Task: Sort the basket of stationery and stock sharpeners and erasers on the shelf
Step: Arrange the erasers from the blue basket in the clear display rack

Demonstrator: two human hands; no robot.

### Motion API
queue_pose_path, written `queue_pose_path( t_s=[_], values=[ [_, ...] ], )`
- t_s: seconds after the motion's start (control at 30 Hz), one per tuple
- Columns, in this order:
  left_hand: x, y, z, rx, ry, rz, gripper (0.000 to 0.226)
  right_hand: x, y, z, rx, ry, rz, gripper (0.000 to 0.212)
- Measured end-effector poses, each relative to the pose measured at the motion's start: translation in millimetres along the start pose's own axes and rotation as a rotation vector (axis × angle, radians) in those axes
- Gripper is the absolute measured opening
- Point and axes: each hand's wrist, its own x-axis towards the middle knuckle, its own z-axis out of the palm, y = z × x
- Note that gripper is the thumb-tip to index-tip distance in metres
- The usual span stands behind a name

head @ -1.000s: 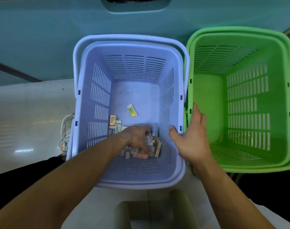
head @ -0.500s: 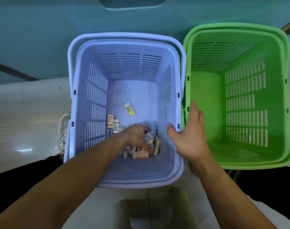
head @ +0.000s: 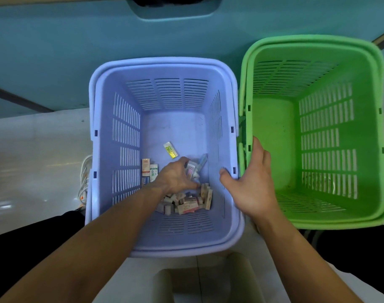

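Observation:
A lilac basket (head: 112, 106) stands in front of me with small boxed erasers and sharpeners heaped on its floor (head: 187, 204). My left hand (head: 175, 177) reaches down into it and grips a few small packets (head: 192, 170) lifted from the heap. A yellow-green packet (head: 171, 150) lies apart, farther back. Three small boxes (head: 149, 171) sit by the left wall. My right hand (head: 250, 184) straddles the lilac basket's right rim, thumb inside, fingers against the green basket (head: 313, 224), which holds nothing visible.
A teal wall or counter face (head: 55, 51) runs behind both baskets. A pale tiled floor (head: 33, 160) lies to the left, with a white shoe (head: 85, 178) beside the lilac basket. A pale stool or box top (head: 208, 278) shows below.
My left hand has lifted from the heap and shifted back, now with small packets in its fingers. The right hand has stayed on the rim.

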Motion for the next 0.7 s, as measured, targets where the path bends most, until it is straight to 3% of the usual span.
queue_pose_path(
  t_s=[0.17, 0.37, 0.5, 0.63, 0.7],
  values=[
    [3, -3, 3, -0.044, -0.005, -0.005, 0.082, 0, 0, 0, 0.006, -0.002, 0.000, 0.101],
    [5, -7, 3, -0.071, 0.044, -0.030, 0.070, 1, 1, 1, 0.009, -0.009, 0.001, 0.101],
    [0, -4, -15, -0.150, 0.071, -0.025, 0.051, 0, 3, 1, 0.010, 0.000, -0.013, 0.101],
    [-25, 15, -51, -0.335, 0.126, 0.003, 0.052, -3, -4, -3, 0.016, 0.004, 0.000, 0.105],
    [-49, 31, -71, -0.516, 0.151, 0.017, 0.052, -9, -12, -6, -0.004, 0.096, -0.052, 0.097]
  ],
)
